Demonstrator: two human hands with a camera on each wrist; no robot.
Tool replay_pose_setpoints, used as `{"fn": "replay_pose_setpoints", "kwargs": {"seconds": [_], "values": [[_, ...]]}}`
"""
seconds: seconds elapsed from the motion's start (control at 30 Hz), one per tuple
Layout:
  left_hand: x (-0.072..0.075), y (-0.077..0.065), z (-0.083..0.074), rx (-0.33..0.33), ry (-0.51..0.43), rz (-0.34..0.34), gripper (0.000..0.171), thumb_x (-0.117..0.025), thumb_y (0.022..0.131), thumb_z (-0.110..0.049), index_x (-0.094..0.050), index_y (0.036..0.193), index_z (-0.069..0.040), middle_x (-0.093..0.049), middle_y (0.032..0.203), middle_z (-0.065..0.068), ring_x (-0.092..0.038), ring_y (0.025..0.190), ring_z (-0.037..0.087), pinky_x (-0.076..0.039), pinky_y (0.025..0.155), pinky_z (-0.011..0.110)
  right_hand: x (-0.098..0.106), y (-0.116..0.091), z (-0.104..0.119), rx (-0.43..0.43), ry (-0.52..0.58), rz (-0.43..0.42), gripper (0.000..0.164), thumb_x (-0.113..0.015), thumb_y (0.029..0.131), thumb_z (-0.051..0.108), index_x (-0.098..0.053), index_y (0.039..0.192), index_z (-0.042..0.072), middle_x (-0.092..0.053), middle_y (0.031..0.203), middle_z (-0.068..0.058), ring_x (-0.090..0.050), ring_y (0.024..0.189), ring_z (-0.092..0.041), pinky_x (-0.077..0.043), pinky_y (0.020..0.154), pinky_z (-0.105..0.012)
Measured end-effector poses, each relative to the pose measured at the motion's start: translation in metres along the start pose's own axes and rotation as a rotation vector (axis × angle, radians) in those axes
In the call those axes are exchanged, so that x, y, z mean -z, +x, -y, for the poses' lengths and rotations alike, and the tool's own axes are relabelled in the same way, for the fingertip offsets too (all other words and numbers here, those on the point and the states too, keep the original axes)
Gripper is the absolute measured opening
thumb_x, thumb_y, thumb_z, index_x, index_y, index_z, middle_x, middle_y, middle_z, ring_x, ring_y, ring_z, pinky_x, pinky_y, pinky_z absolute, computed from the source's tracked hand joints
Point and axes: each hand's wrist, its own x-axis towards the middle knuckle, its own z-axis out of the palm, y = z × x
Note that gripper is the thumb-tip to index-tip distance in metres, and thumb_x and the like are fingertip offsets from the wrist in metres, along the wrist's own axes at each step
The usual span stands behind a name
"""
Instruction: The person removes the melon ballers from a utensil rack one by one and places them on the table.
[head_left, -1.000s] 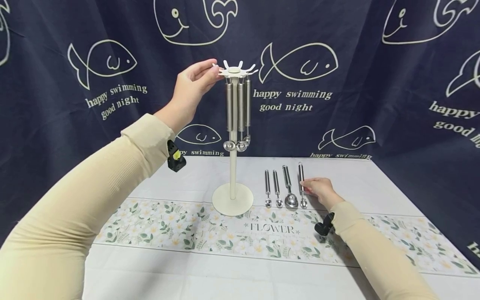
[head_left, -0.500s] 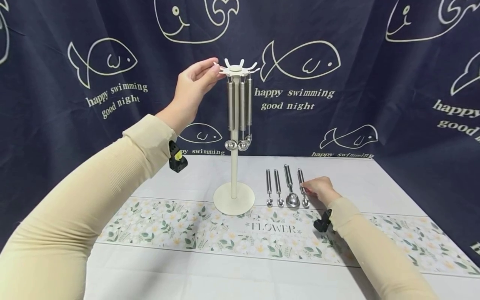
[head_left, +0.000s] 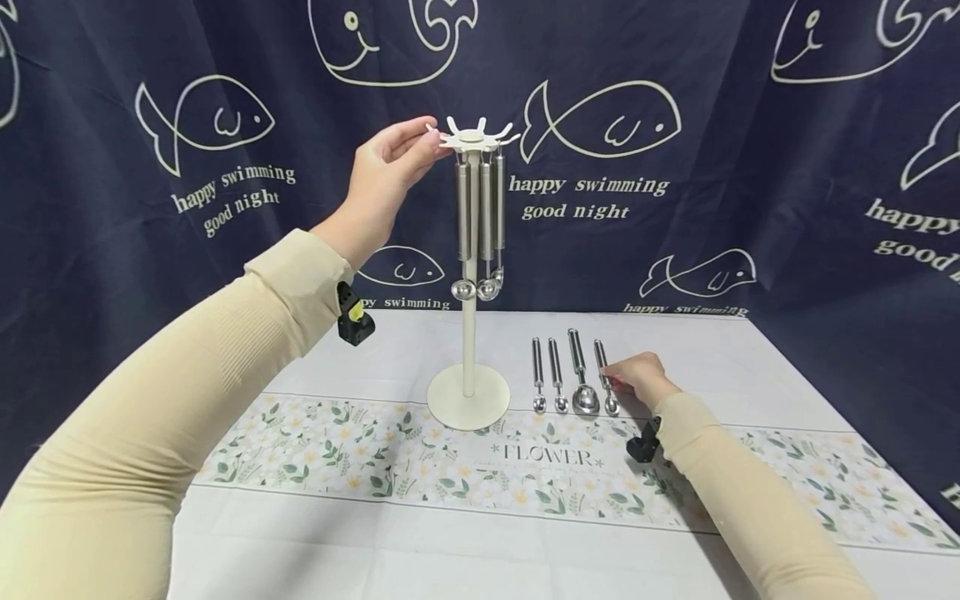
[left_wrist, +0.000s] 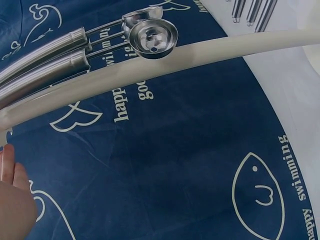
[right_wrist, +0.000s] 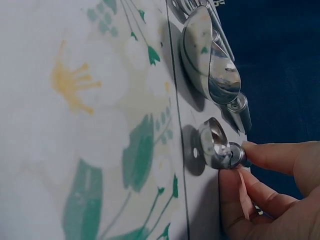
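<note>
At the head view's upper centre, my left hand [head_left: 391, 160] pinches a prong of the white utensil rack [head_left: 468, 333] between thumb and fingers. Several steel melon ballers [head_left: 487, 212] hang from its prongs, bowls downward; one bowl [left_wrist: 153, 39] shows a small hole in the left wrist view. On the table to the right, my right hand [head_left: 637, 377] pinches the handle of a melon baller [head_left: 602, 354], rightmost in a row. Its round bowl [right_wrist: 215, 142] stands close over the cloth in the right wrist view. The fingertips partly cover its handle.
Left of the held baller lie a large ice cream scoop [head_left: 585, 400] and two thin melon ballers [head_left: 537, 362]. The rack's round base [head_left: 450, 408] stands partly on a flowered runner [head_left: 337, 450]. A dark blue curtain [head_left: 247, 208] with fish drawings hangs behind the table.
The right-hand baller's handle end has come down and nearer, still in the fingers. The rack's top has turned slightly, its hanging ballers shifting a little right. The view has also shifted slightly.
</note>
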Motion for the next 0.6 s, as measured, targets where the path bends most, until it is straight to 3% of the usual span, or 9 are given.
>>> {"fn": "replay_pose_setpoints", "kwargs": {"seconds": [0.33,0.6], "values": [[0.0004,-0.0015,-0.0007,0.013,0.011,0.017,0.036,-0.063,0.093,-0.004,-0.057,0.127,0.004,-0.067,0.11,0.01,-0.067,0.101,0.015,-0.048,0.102,0.021,-0.0007,-0.0022,-0.0017,0.0,0.004,0.005,0.049,-0.075,0.082,0.013,-0.056,0.12,-0.011,-0.058,0.055,0.006,-0.058,0.049,-0.004,-0.052,0.052,-0.016],[0.0034,0.0001,-0.0046,0.023,0.018,0.053,0.038,-0.062,0.094,-0.004,-0.053,0.13,0.004,-0.059,0.129,0.021,-0.066,0.105,0.015,-0.048,0.102,0.019,0.0026,-0.0005,-0.0043,-0.01,0.028,0.0,0.052,-0.073,0.084,0.017,-0.055,0.124,-0.011,-0.059,0.053,0.008,-0.058,0.049,-0.002,-0.048,0.052,-0.015]]}}
